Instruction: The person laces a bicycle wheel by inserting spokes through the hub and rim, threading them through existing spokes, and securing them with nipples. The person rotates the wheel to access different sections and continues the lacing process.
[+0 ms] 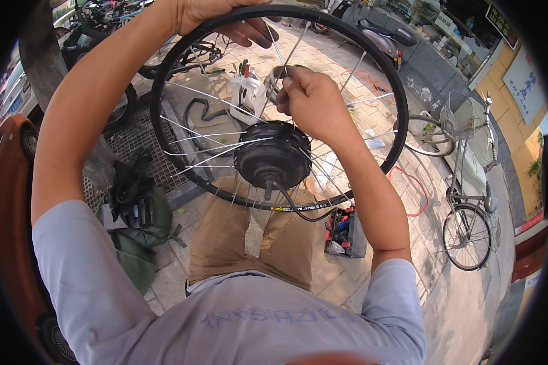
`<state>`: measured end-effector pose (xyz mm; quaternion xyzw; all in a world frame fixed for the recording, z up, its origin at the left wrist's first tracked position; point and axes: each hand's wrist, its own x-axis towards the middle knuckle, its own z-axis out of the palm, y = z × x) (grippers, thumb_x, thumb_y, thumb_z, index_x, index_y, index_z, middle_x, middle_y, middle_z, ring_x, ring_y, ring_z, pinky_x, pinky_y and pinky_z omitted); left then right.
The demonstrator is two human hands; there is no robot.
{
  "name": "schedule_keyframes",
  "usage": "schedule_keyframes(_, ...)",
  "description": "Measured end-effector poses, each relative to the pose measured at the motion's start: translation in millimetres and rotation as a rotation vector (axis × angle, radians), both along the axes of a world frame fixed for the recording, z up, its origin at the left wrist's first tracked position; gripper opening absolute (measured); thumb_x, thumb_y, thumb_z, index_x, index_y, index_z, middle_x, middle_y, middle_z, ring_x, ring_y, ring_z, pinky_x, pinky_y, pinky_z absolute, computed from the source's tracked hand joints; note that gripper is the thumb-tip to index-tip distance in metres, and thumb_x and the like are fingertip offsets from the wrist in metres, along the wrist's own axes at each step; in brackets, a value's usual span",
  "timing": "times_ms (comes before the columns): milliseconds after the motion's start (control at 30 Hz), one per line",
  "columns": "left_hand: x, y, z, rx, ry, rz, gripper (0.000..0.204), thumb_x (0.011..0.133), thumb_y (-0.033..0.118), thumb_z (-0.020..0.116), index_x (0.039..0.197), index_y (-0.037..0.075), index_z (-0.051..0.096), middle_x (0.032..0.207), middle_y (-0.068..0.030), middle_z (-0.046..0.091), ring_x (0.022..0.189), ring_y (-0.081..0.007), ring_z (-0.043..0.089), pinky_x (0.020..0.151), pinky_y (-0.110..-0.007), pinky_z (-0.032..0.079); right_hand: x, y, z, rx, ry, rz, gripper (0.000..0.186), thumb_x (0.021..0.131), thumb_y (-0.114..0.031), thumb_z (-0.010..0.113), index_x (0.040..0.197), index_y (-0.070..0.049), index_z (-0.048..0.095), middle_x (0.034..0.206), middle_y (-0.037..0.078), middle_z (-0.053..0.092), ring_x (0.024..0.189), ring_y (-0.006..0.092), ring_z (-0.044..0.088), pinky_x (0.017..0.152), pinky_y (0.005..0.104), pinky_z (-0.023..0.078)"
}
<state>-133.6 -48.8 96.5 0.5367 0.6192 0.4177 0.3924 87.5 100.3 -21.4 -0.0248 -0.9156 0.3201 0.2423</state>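
A black wheel rim [400, 115] is tilted up before me, with a black hub motor [273, 152] low inside its ring. Several silver spokes [198, 95] run from the hub, some to the rim, others with ends that look loose. A black cable [292, 204] comes out of the hub's axle. At the rim's top, my left hand [222, 23] is closed round it, fingers reaching through to the inside. My right hand [313, 100] reaches inside the ring, thumb and fingers pinched on a thin spoke above the hub; the fingertips partly hide it.
Below the wheel at right sits a toolbox [354, 243]. A white container with tools [248, 94] stands beyond the hub. Green cloth [131, 258] and a black bag lie at left by a metal grate [125, 146]. A bicycle [466, 194] is parked at right, a red car [9, 201] at far left.
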Motion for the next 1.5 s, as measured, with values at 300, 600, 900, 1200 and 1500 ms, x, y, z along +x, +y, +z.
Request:
schedule_keyframes(300, 18, -3, -6, 0.212, 0.057, 0.219, 0.041, 0.11, 0.028, 0.05, 0.125, -0.007, 0.066, 0.113, -0.02, 0.075, 0.091, -0.0254, 0.076, 0.075, -0.034, 0.063, -11, 2, 4, -0.208, -0.171, 0.011, 0.03, 0.107, -0.015, 0.05, 0.128, 0.0, 0.066, 0.088, 0.007, 0.071, 0.073, 0.0147, 0.071, 0.061, 0.0292, 0.055)
schedule_keyframes(600, 14, -9, -1, 0.234, -0.049, 0.128, 0.044, 0.109, 0.03, 0.051, 0.13, -0.007, 0.063, 0.122, -0.0178, 0.073, 0.1, -0.0244, 0.074, 0.082, -0.034, 0.063, -1, 12, 25, -0.533, -0.265, 0.232, 0.036, 0.107, -0.014, 0.05, 0.142, -0.007, 0.058, 0.099, 0.01, 0.071, 0.086, 0.0208, 0.074, 0.079, 0.032, 0.062)
schedule_keyframes(900, 22, -7, 7, -0.028, -0.045, 0.202, 0.06, 0.11, 0.046, 0.045, 0.128, -0.009, 0.06, 0.114, -0.0237, 0.073, 0.102, -0.0286, 0.074, 0.088, -0.038, 0.062, 9, 0, 33, -0.577, -0.247, 0.159, 0.033, 0.103, -0.013, 0.056, 0.133, 0.0, 0.065, 0.099, 0.009, 0.073, 0.087, 0.0184, 0.073, 0.073, 0.0304, 0.056)
schedule_keyframes(1200, 44, -16, 11, 0.03, 0.04, 0.284, 0.063, 0.108, 0.047, 0.048, 0.12, -0.013, 0.065, 0.106, -0.0256, 0.075, 0.099, -0.0315, 0.076, 0.086, -0.039, 0.063, 10, -4, 32, -0.251, -0.176, 0.054, 0.026, 0.1, -0.012, 0.06, 0.115, 0.006, 0.073, 0.085, 0.009, 0.074, 0.081, 0.0147, 0.073, 0.075, 0.0298, 0.056)
schedule_keyframes(1500, 44, -14, 3, 0.156, 0.047, 0.306, 0.052, 0.11, 0.036, 0.05, 0.116, -0.013, 0.066, 0.103, -0.0285, 0.074, 0.093, -0.036, 0.076, 0.081, -0.042, 0.065, 6, -3, 28, -0.124, -0.194, -0.013, 0.025, 0.098, -0.016, 0.063, 0.113, 0.0, 0.075, 0.08, 0.013, 0.073, 0.074, 0.0183, 0.071, 0.072, 0.0338, 0.054)
